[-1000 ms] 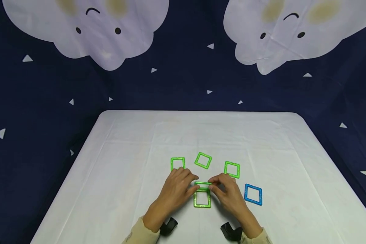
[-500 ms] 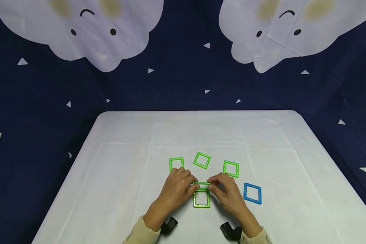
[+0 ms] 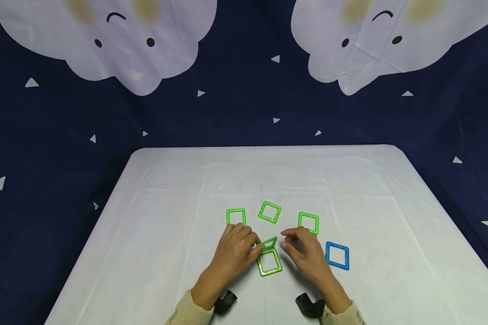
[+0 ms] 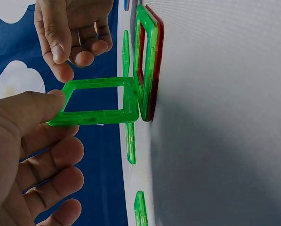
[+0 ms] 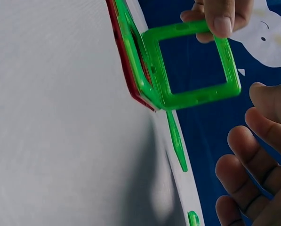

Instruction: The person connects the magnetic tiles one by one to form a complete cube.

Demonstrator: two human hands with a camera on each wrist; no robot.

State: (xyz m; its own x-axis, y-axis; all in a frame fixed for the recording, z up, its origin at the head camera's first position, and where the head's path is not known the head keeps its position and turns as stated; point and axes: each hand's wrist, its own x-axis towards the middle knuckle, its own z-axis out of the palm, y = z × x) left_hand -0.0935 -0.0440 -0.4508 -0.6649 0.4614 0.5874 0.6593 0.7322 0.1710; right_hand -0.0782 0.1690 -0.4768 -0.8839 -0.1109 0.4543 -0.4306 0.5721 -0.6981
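Observation:
A green square frame tile stands on edge, its lower side meeting a flat green tile. Beneath that flat tile lies a red tile, seen only in the wrist views. My left hand pinches the standing tile near its upper left corner between thumb and fingers. To the right, apart from the tile, my right hand is bent loosely with nothing in it. In the right wrist view, a gap shows between its fingers and the tile.
Farther back on the white table lie a left green tile, a middle green tile and a right green tile. A blue square tile lies right of my right hand. Behind hangs a dark blue cloth.
My right hand has let go of the standing tile and shifted slightly right. The joined tiles have turned a little counterclockwise, while my left hand keeps its pinch.

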